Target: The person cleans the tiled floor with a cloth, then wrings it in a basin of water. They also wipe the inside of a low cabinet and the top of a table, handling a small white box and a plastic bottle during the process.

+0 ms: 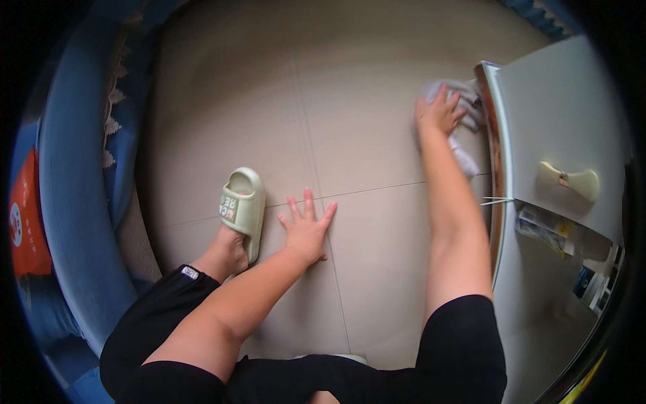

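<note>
My left hand [307, 232] rests palm down on the tiled floor [363, 269], open, its fingers spread and holding nothing. It is just right of a pale green slipper [249, 210] worn on my foot. Farther out to the right, my right hand [441, 113] presses a bunched greyish-white cloth [464, 158] against the floor, its fingers bent over the fabric. The cloth lies close beside the base of a white cabinet [565, 101]. Part of it is hidden under my hand.
The cabinet on the right has a pale bow-shaped handle [569, 180] and an open compartment with small packages [544, 225]. Blue fabric-covered furniture [81, 168] with lace trim lines the left side, with a red bag [28, 212] on it. Part of another slipper [336, 357] shows below.
</note>
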`<state>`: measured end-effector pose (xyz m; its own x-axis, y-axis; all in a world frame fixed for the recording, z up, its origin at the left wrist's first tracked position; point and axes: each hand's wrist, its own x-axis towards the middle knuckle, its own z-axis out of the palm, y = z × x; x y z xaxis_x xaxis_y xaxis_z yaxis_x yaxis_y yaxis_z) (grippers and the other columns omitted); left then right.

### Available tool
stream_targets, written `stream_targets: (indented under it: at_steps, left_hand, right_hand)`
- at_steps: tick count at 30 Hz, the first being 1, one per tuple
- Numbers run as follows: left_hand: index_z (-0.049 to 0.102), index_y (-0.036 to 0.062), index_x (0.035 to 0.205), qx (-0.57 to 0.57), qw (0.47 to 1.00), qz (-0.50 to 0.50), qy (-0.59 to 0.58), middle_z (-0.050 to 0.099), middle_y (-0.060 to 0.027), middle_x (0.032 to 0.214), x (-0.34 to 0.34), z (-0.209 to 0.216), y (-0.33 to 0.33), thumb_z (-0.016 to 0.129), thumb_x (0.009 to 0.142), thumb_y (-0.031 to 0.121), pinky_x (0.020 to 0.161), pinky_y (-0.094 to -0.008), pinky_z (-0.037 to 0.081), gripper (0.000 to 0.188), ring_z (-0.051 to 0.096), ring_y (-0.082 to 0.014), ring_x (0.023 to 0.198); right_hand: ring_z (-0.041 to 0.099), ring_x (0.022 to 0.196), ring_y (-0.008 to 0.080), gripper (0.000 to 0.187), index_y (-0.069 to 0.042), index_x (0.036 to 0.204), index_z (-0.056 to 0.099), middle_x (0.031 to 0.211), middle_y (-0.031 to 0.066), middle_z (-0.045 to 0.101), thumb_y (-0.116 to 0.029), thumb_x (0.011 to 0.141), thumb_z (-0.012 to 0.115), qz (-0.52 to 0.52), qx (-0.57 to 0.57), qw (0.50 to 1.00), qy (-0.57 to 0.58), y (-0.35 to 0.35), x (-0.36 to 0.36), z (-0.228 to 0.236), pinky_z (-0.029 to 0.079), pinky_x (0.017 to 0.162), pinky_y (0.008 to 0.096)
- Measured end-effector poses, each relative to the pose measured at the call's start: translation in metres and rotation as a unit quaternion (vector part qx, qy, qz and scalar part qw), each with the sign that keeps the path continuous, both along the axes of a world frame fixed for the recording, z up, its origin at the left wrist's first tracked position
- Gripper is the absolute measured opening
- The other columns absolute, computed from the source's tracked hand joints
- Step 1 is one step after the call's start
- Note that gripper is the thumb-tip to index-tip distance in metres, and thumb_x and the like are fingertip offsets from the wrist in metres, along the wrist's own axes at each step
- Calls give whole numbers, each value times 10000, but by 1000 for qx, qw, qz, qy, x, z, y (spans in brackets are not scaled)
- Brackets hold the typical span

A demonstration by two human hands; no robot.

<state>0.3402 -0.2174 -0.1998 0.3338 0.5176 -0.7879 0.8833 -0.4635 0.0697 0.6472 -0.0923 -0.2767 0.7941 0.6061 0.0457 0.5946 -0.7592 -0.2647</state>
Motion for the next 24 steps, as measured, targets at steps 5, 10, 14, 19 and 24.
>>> stream_targets:
  at_steps: [5, 10, 14, 19, 24]
  left_hand:
    - [137, 333, 1433, 10, 1000, 2, -11, -86, -246, 1477, -3, -8, -2, 860, 513, 298, 956, -689, 251, 1171, 27, -551, 1312]
    - [109, 324, 1440, 12, 1000, 7, -13, -89, -243, 1479, -1, -10, -4, 861, 512, 304, 970, -685, 228, 1194, 18, -525, 1327]
    - [59, 201, 1454, 34, 998, 54, -8, -84, -240, 1481, -7, -12, -7, 863, 510, 327, 1012, -649, 195, 1247, 11, -464, 1355]
    - [33, 35, 1437, 55, 995, 77, -14, -81, -257, 1477, -17, -22, -13, 870, 482, 364, 1046, -612, 162, 1312, -9, -431, 1370]
    - [18, 33, 1437, 42, 997, 61, 20, -76, -274, 1471, -16, -15, -11, 868, 479, 399, 1050, -602, 166, 1332, -18, -437, 1367]
  right_hand:
    - [247, 1313, 411, 630, -225, 1347, 401, 1450, 90, 289, -328, 757, 598, 209, 15, 978, -12, 36, 17, -30, 282, 1064, 443]
    - [303, 1315, 310, 573, -206, 1268, 503, 1414, 18, 368, -268, 711, 626, 443, 51, 894, 39, 40, -42, -30, 325, 1049, 394]
    - [429, 1233, 302, 435, -169, 1063, 629, 1255, 3, 539, -161, 628, 614, 572, 139, 801, 111, -23, -106, -19, 419, 950, 403]
    - [490, 1183, 283, 401, -164, 967, 632, 1176, -12, 587, -123, 569, 659, 579, 125, 789, 165, -215, -131, 0, 453, 857, 416]
    - [550, 1103, 279, 311, -165, 910, 656, 1139, -2, 612, -119, 603, 654, 512, 10, 785, 348, -432, -140, 25, 467, 848, 412]
